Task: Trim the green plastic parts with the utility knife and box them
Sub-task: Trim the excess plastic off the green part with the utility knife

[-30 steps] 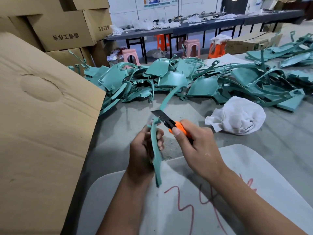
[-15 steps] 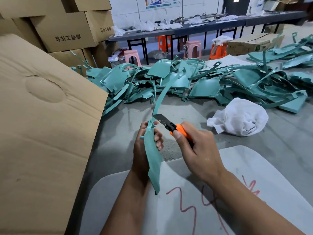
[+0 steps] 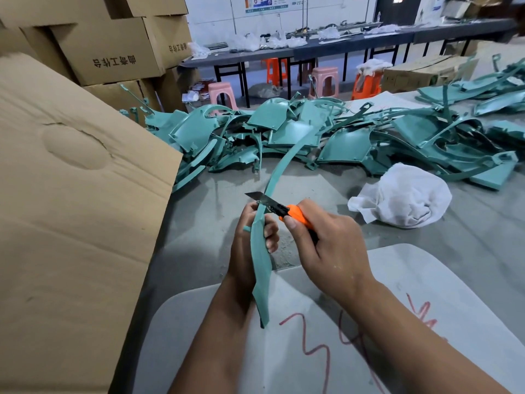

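My left hand (image 3: 250, 245) grips a long curved green plastic part (image 3: 261, 268) upright over the table; its thin upper arm sweeps up and right toward the pile. My right hand (image 3: 324, 245) holds an orange utility knife (image 3: 297, 214), whose dark blade (image 3: 262, 201) lies across the part's edge just above my left fingers. A big heap of green plastic parts (image 3: 326, 137) covers the far side of the table. The tall cardboard box flap (image 3: 74, 211) rises at my left.
A crumpled white cloth (image 3: 403, 197) lies right of the knife. A pale board with red scribbles (image 3: 355, 331) sits under my forearms on the grey table (image 3: 199, 223). Stacked cardboard cartons (image 3: 113, 49) stand behind the box; stools and a long bench lie beyond.
The green part has turned in my left hand and its broad lower end shows more. The knife blade has slid left across the part's edge, a little higher along it.
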A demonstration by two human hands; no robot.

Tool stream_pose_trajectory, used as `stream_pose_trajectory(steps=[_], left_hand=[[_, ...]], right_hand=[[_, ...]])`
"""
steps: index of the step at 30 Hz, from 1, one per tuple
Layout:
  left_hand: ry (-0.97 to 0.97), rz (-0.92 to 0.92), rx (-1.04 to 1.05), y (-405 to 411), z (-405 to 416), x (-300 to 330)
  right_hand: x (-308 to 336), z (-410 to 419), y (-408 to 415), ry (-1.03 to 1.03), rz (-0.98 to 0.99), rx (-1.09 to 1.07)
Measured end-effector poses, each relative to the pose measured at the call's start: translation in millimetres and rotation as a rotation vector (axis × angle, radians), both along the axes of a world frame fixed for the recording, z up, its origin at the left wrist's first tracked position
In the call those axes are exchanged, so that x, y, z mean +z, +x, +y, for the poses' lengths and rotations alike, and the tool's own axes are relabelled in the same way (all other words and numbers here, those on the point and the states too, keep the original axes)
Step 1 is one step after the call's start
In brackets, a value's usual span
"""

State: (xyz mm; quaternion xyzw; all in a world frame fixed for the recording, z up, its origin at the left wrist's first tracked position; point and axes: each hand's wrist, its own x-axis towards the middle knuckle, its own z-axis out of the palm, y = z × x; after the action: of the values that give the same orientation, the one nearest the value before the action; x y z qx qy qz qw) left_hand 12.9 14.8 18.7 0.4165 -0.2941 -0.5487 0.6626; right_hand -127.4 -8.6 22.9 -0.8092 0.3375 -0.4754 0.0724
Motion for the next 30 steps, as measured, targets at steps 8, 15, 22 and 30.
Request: stream_pose_trajectory(steps=[8,15,22,30], left_hand=[[-0.147,0.245,0.105,7,-3,9],[-0.207,0.268,0.294,5,3,-2],[-0.16,0.309,0.316,31,3,-5],[-0.394,0.329,0.174,30,2,-5]], right_hand=[[-3,0,0,0.164,-0.1,-0.065],[2,23,6,0.249,-0.04,0.186],[2,35,13,0.332,0.078,0.27],[3,42,14,0.276,0.187,0.277]])
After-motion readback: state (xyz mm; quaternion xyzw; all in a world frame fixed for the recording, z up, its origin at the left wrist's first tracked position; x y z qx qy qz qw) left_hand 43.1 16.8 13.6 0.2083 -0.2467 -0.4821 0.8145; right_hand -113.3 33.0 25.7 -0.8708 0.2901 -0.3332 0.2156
